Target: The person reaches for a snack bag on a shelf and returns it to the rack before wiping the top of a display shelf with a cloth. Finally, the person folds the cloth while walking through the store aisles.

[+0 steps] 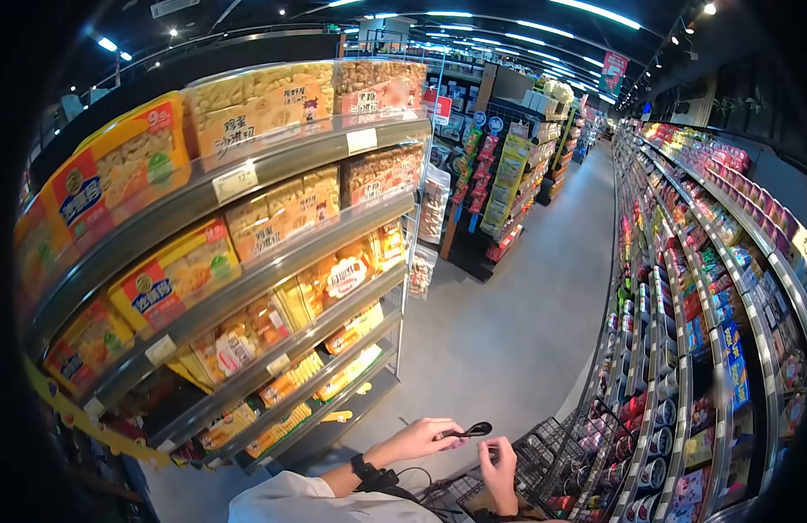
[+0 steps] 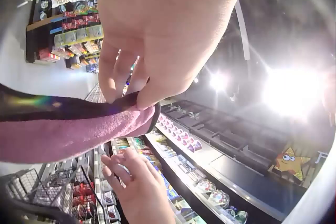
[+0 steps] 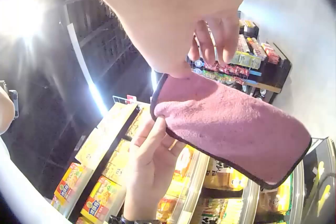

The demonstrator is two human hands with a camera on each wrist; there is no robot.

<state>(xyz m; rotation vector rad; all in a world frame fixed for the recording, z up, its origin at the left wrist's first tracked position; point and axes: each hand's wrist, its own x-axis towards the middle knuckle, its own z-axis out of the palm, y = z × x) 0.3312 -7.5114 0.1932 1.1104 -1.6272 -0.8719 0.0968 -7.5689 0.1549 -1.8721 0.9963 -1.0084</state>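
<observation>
- The person's left hand (image 1: 414, 442) pinched a pink plush cloth (image 3: 236, 124) near one corner, thumb against fingers, right by the dark binding (image 3: 239, 169).
- The cloth hung out from that pinch in front of the body, broad pink face toward the right wrist's camera; the head view caught it nearly edge-on, as a dark loop.
- It looked light, soft and floppy – likely to sag or fold wherever unsupported, with nothing to break and a nap that should not slip much.
- The bound edge or a corner seemed the best place to take hold; a second pinch at another corner would probably keep it flat.
- The right hand (image 1: 501, 466) was raised just beside the cloth, fingers loosely bent and holding nothing; in the head view a gap showed between the two.
- A dark wristband (image 1: 366, 471) circled the left wrist.
- Near the right hand, lower down, sat a black wire basket (image 1: 547, 449).
- To the left stood a shelf unit (image 1: 307, 155) with sachima packs (image 1: 264, 113) on its upper tiers.
- To the right, snack shelves (image 1: 772, 260) ran away along the grey floor (image 1: 508, 322).
</observation>
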